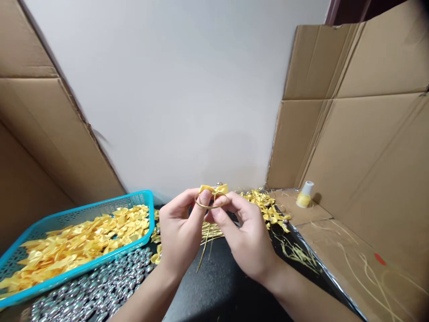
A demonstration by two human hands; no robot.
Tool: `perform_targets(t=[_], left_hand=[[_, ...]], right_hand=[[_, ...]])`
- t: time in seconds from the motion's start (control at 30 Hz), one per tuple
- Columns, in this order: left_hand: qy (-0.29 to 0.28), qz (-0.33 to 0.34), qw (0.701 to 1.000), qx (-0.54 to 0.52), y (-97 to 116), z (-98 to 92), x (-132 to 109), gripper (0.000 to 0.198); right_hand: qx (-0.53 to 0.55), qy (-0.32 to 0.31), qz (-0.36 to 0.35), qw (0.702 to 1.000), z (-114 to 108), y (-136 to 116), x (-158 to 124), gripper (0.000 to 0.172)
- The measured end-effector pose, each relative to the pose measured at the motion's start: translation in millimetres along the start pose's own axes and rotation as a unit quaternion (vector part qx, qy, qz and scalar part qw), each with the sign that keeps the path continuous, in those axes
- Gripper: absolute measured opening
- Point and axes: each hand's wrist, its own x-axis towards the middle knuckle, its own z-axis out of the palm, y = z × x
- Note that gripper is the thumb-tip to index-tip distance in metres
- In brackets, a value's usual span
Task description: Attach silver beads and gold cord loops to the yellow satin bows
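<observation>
My left hand (179, 232) and my right hand (244, 237) meet in the middle above a black table (217, 286). Together they pinch a small yellow ribbon bow (213, 190) with a thin gold tie looped under it. Both hands have fingers pressed together on the bow and its tie. The tie's loose ends hang down between the hands. Something small and silvery shows just behind the bow; I cannot make it out.
A turquoise basket (50, 221) with several yellow bows stands at the left. Silver beads (97, 286) lie in front of it. A pile of finished bows (264, 208) and gold ties (298, 255) lie at the right. A small yellow-and-white bottle (304, 194) stands on cardboard; cardboard walls flank both sides.
</observation>
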Motion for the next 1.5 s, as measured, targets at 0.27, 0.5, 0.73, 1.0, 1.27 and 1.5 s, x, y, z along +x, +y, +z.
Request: perform_targets(t=[0.27,0.5,0.73,1.0,1.27,1.5], left_hand=[[0.033,0.006,0.999,0.025,2,-0.5,3,0.016],[0.036,0.005,0.999,0.037,4,-1.4,5,0.014],[0.030,-0.007,0.999,0.015,1,-0.2,6,0.014],[0.018,-0.022,1.000,0.010,-1,-1.8,9,0.013],[-0.015,-0.066,0.998,0.003,-8,-2.9,16,0.020],[-0.063,-0.088,0.994,-0.022,-6,0.0,15,0.030]], right_hand=[[0.030,-0.057,0.054,0.996,-8,-6,-1,0.016],[0.035,-0.058,0.074,0.995,-12,-10,2,0.017],[-0.053,-0.046,0.044,0.997,-14,-9,-1,0.016],[-0.142,-0.040,-0.029,0.989,-15,-18,-3,0.015],[-0.175,-0.057,-0.056,0.981,-22,-23,-1,0.016],[-0.187,-0.076,0.035,0.979,-28,-21,5,0.020]])
